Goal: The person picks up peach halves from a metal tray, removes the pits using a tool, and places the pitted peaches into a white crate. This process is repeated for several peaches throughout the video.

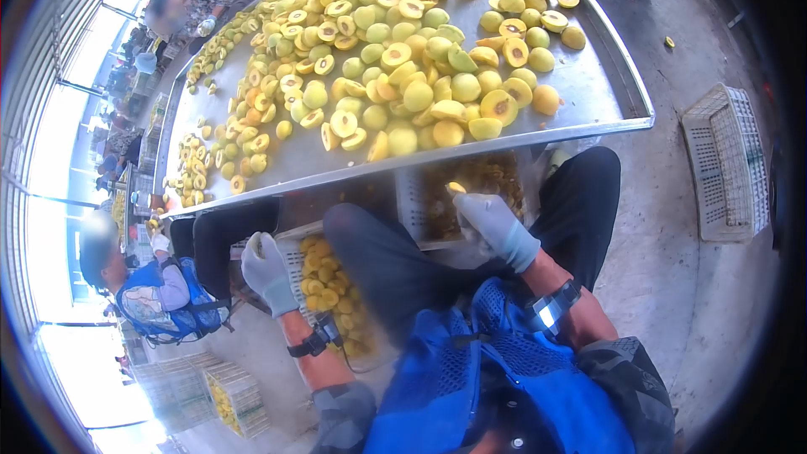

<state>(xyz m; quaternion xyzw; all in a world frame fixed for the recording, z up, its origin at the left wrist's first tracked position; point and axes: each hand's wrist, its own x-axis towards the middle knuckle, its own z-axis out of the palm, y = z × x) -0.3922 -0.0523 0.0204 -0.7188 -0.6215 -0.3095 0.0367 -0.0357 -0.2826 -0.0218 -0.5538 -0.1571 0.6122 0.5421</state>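
My right hand (496,223), in a pale glove, pinches a small yellow fruit piece (456,188) at its fingertips, just below the table's near edge. My left hand (269,273), gloved too, is closed with curled fingers; whatever it may hold is hidden. Next to it, a white crate (292,259) holds yellow fruit halves (329,284). Under the right hand, another crate (412,206) contains brownish bits that I cannot make out clearly. In front, a metal table (294,175) bears a heap of yellow-green, peach-like fruits (418,94), many cut open with brown centres.
The table's raised metal rim (588,127) runs across in front of my knees. A white crate (730,164) stands on the floor at right. At left sits a person in a blue vest (172,298), with stacked crates (176,387) behind. Another person (189,13) works at the far left.
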